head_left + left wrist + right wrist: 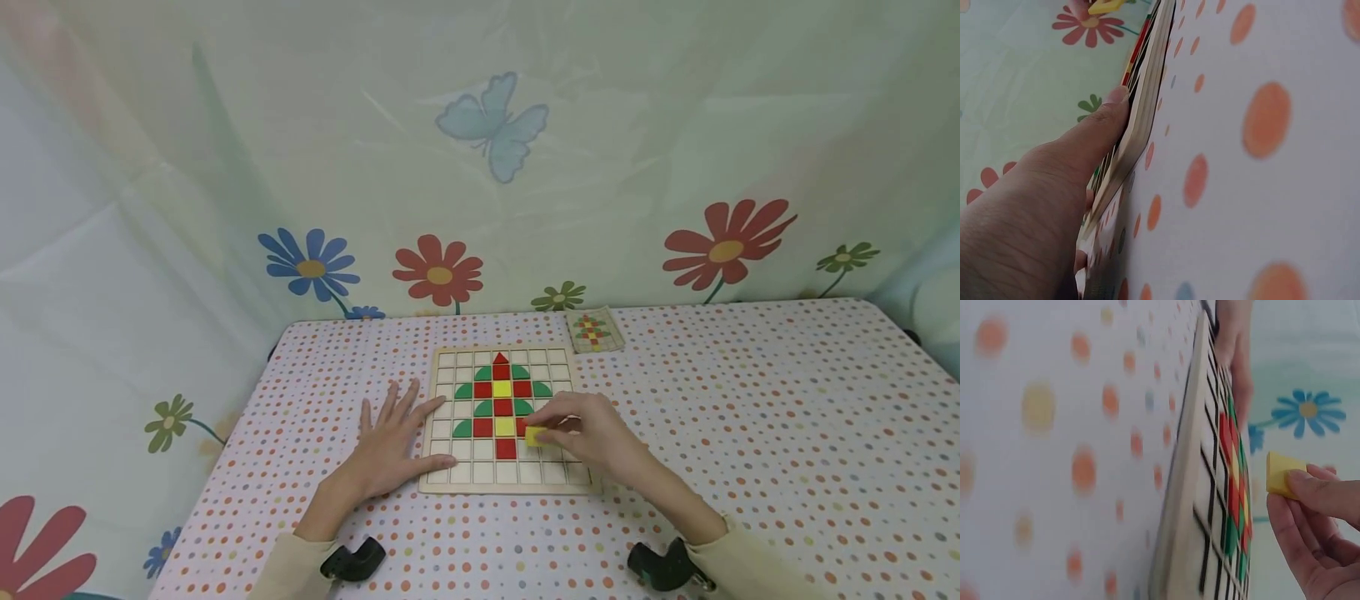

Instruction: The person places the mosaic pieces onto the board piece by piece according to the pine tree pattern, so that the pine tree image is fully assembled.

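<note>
A wooden grid board [446, 475] lies on the table, with red, green and yellow pieces set in its cells in a tree shape. My right hand [600, 433] pinches a yellow square tile [1277, 473] between thumb and fingers, held above the lower right part of the board. In the right wrist view the tile is apart from the board surface. My left hand [390, 454] lies with fingers spread at the board's left edge, its thumb [1107, 115] resting on the rim. Lowest in the tree sits a red square [506, 449].
A small pattern card [611, 337] showing a similar tree lies behind the board, near the table's back edge. The dotted tablecloth [750, 417] covers the table. A flowered curtain [600, 167] hangs behind. Black wrist devices [354, 560] sit at both cuffs.
</note>
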Demonstrator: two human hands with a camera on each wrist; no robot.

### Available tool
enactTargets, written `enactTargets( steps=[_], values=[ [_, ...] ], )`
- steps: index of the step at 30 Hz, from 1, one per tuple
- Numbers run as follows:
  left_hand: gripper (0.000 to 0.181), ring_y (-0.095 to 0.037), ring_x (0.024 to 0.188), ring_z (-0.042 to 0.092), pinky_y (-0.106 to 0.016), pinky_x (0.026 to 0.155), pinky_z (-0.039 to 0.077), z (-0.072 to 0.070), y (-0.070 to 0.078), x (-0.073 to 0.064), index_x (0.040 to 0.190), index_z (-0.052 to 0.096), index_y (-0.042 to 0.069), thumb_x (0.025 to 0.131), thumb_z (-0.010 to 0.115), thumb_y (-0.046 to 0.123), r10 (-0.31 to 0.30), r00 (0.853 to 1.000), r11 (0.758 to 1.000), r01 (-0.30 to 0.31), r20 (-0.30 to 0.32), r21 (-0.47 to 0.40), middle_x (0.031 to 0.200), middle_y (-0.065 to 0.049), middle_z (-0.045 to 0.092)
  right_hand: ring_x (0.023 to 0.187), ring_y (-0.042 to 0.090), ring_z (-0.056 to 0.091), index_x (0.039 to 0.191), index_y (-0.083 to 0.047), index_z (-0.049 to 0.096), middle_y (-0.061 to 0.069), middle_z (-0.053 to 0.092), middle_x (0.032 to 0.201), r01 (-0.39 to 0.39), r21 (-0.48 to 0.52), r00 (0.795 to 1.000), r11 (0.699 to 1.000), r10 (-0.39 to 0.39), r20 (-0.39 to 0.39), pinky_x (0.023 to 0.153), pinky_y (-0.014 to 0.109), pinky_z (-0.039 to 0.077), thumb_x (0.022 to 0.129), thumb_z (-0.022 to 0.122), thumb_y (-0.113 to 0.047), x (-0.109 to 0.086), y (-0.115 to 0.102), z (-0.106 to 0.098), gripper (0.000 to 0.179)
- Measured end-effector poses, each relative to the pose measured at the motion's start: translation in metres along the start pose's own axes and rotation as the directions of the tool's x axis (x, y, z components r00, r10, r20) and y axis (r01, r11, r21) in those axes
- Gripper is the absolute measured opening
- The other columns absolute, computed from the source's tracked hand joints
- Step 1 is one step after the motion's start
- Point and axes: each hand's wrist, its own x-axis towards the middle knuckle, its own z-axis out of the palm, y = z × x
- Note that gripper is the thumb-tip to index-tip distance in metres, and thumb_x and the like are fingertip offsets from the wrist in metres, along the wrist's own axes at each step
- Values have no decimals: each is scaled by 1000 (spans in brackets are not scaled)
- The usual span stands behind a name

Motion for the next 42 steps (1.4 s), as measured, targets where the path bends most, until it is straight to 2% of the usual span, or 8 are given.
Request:
enactTargets(
  steps=[4, 7, 12, 20, 30, 38, 42],
  values=[
    [93, -42, 160, -8, -78, 117, -9, 0, 1, -1, 164, 37, 32, 86, 64, 77, -2, 1000, 1000, 2, 2, 6, 176, -12, 7, 88, 13, 70, 98, -3, 82, 2, 75, 96, 31, 86, 997, 996, -37, 67, 76, 23, 61, 86, 82, 5, 2, -6, 22, 14],
    [93, -41, 160, -8, -77, 117, -9, 0, 1, -1, 164, 35, 33, 87, 63, 77, -1, 1000, 1000, 1, 8, 6, 176, -11, 7, 88, 10, 69, 96, -5, 82, 0, 75, 95, 43, 98, 994, 994, -52, 96, 75, 22, 60, 87, 82, 4, 1, -6, 32, 13],
    [93, -41, 160, -8, -77, 117, -9, -1, 2, -1, 164, 36, 32, 87, 64, 76, 11, 1000, 1000, -11, 2, 1, 176, -12, 7, 79, 4, 63, 96, -7, 83, -3, 72, 92, 30, 57, 993, 998, -37, 116, 70, 22, 58, 87, 82, 3, -1, -5, 38, 14],
    [93, -42, 160, -7, -77, 117, -8, -2, 5, 2, 164, 37, 31, 87, 64, 75, 24, 1000, 1000, -24, 10, 3, 175, -13, 8, 71, 3, 54, 96, -7, 83, -6, 70, 87, 10, 13, 991, 1000, -11, 137, 63, 20, 52, 86, 82, 4, -5, -7, 35, 14],
    [93, -42, 160, -6, -77, 117, -8, 1, 5, 4, 163, 37, 31, 87, 64, 76, 26, 1000, 1000, -26, 5, 1, 175, -13, 9, 72, 1, 51, 94, -5, 84, -8, 67, 84, 25, -66, 992, 998, -16, 128, 61, 20, 49, 84, 83, 6, -6, -12, 37, 15],
    [91, -43, 160, -5, -78, 117, -8, 1, 3, 6, 163, 39, 30, 87, 65, 74, 33, 999, 999, -33, -9, -15, 175, -14, 11, 79, 7, 53, 97, -4, 84, -6, 65, 85, -7, -193, 995, 981, 27, 101, 66, 20, 49, 84, 83, 5, -9, -18, 42, 16],
    [91, -43, 160, -5, -78, 117, -8, 2, 3, 5, 163, 39, 30, 87, 66, 74, 29, 1000, 999, -29, -9, -25, 175, -14, 11, 78, 9, 54, 95, -3, 84, -6, 62, 84, 35, -239, 997, 970, -16, 79, 66, 19, 50, 83, 83, 7, -11, -18, 46, 15]
  ],
)
